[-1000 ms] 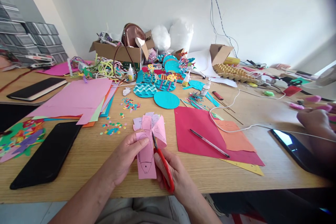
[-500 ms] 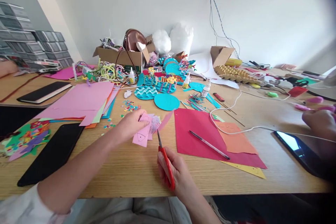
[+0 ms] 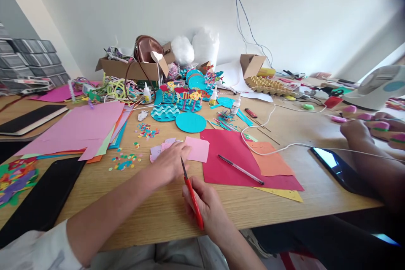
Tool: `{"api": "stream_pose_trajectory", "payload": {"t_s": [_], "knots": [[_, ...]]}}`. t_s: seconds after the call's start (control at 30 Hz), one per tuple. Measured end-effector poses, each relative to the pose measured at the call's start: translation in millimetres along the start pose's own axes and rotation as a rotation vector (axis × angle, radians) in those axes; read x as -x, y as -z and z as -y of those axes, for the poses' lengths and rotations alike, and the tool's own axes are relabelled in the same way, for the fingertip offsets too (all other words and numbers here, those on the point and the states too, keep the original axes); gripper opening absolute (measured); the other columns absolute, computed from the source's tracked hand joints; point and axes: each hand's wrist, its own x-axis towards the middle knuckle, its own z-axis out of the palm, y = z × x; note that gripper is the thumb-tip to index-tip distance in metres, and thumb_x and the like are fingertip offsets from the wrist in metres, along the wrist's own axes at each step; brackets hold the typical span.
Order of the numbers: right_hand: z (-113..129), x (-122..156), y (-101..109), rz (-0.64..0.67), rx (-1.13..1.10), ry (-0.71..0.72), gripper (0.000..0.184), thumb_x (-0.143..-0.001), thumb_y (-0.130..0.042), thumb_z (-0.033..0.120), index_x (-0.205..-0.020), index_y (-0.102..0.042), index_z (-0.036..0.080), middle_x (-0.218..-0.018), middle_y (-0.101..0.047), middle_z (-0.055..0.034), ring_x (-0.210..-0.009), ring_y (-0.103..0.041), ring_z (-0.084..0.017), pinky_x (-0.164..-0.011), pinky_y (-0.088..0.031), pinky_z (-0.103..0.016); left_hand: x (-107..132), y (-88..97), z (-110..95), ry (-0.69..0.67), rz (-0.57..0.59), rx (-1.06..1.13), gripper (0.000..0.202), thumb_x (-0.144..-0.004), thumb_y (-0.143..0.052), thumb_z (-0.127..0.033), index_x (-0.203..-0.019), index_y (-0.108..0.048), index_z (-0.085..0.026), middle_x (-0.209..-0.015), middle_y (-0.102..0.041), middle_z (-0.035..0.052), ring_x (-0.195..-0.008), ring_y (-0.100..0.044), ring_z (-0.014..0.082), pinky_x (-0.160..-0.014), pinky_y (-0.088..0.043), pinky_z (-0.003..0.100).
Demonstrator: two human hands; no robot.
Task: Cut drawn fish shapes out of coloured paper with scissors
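Observation:
My left hand [image 3: 172, 161] rests palm down over small pink and lilac paper pieces [image 3: 155, 152], its fingers laid out to the left edge of a pink paper piece [image 3: 198, 149]. The thumb is hidden under it. In my right hand [image 3: 205, 202] are red-handled scissors [image 3: 193, 202], their dark blades together and pointing up beside my left hand. That pink piece overlaps a red sheet [image 3: 210, 173], on which a pen [image 3: 240, 169] lies. An orange paper piece [image 3: 272, 160] partly covers the red sheet's right side.
Coloured sheets [image 3: 79, 122] and a black tablet-like slab [image 3: 50, 194] lie left. Confetti [image 3: 126, 160] is scattered nearby. Blue paper discs [image 3: 190, 122] and glue bottles [image 3: 236, 105] stand behind. A white cable [image 3: 284, 147] crosses toward a phone [image 3: 338, 173] and another person's hand [image 3: 357, 135].
The pink and lilac pieces that my left hand held up now lie on the table under it. The scissors' blades stay near that hand. The view has turned right.

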Motion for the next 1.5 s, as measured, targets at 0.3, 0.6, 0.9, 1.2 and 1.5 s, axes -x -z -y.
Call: {"api": "stream_pose_trajectory", "payload": {"t_s": [0.3, 0.6, 0.9, 1.2, 1.5], "knots": [[-3, 3, 6, -0.012, -0.12, -0.015, 0.034, -0.087, -0.048, 0.044, -0.064, -0.042, 0.02, -0.054, -0.041, 0.0053, -0.049, -0.036, -0.009, -0.046, -0.027, -0.021, -41, -5.4, -10, -0.078, 0.157, -0.119, 0.023, -0.085, -0.057, -0.024, -0.105, -0.058, -0.015, -0.109, -0.061, 0.0075, -0.098, -0.059, 0.0221, -0.081, -0.05, 0.043], [6, 5, 15, -0.056, -0.2, -0.023, 0.041, -0.084, -0.045, 0.055, -0.063, -0.041, 0.02, -0.048, -0.04, 0.0064, -0.044, -0.037, -0.008, -0.043, -0.028, -0.021, -47, -12.7, -4, -0.076, 0.096, -0.004, 0.018, -0.087, -0.054, -0.027, -0.097, -0.061, -0.014, -0.101, -0.063, 0.0055, -0.09, -0.061, 0.0188, -0.078, -0.05, 0.04], [-1, 0, 30, -0.505, -0.305, 0.07, 0.026, -0.076, -0.064, 0.042, -0.076, -0.05, 0.02, -0.064, -0.054, 0.0023, -0.055, -0.046, -0.011, -0.051, -0.038, -0.022, -23, 31.3, -6, 0.108, -0.279, 0.453, 0.023, -0.083, -0.045, -0.019, -0.102, -0.058, -0.016, -0.092, -0.066, 0.0067, -0.085, -0.062, 0.0201, -0.073, -0.047, 0.03], [-1, -20, 19, -0.406, -0.464, 0.053, 0.033, -0.067, -0.072, 0.037, -0.087, -0.052, 0.02, -0.069, -0.051, 0.0037, -0.06, -0.047, -0.011, -0.054, -0.037, -0.023, 48, 9.4, -23, 0.346, -0.258, 1.872, 0.031, -0.07, -0.066, -0.016, -0.1, -0.063, -0.02, -0.093, -0.069, 0.0017, -0.084, -0.063, 0.0134, -0.079, -0.047, 0.026], [14, -27, 19, -0.28, -0.294, 0.057, 0.029, -0.062, -0.071, 0.025, -0.079, -0.049, 0.02, -0.066, -0.048, 0.0055, -0.057, -0.044, -0.01, -0.051, -0.035, -0.021, 74, 17.8, -7, 0.28, -0.227, 1.917, 0.034, -0.081, -0.051, -0.039, -0.104, -0.066, -0.019, -0.099, -0.069, 0.0093, -0.09, -0.062, 0.0238, -0.075, -0.048, 0.035]]}}
